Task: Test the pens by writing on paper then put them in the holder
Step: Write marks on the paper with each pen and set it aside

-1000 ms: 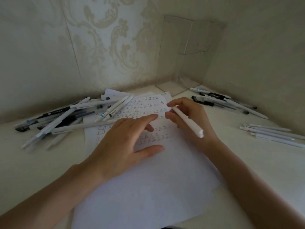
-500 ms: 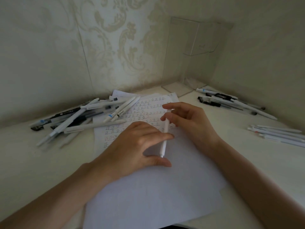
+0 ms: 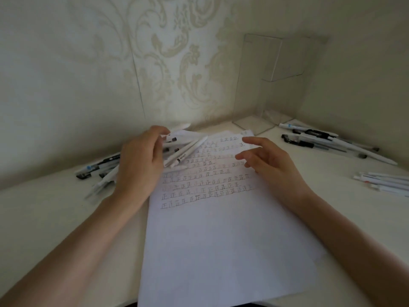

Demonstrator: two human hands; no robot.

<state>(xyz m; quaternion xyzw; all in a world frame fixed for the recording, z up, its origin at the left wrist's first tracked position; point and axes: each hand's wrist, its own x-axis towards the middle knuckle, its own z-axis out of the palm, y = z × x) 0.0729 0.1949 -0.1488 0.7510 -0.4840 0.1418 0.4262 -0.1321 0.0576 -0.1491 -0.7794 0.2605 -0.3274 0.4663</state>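
A white sheet of paper point(image 3: 221, 240) lies in front of me, its upper half filled with rows of small written marks. My left hand point(image 3: 139, 162) reaches over the pile of pens point(image 3: 99, 170) at the paper's left edge. Its curled fingertips touch white pens point(image 3: 188, 150) that lie slanted across the paper's top left corner. I cannot see whether it grips one. My right hand point(image 3: 270, 162) hovers over the written rows, fingers spread and empty. A clear acrylic holder point(image 3: 276, 89) stands in the back right corner against the wall.
A group of black and white pens point(image 3: 321, 140) lies on the white desk right of the holder. More white pens point(image 3: 385, 181) lie at the far right edge. Patterned walls close in behind and to the right.
My right hand no longer holds the white pen it wrote with and has opened above the paper. My left hand has left the sheet and moved up-left to the pen pile.
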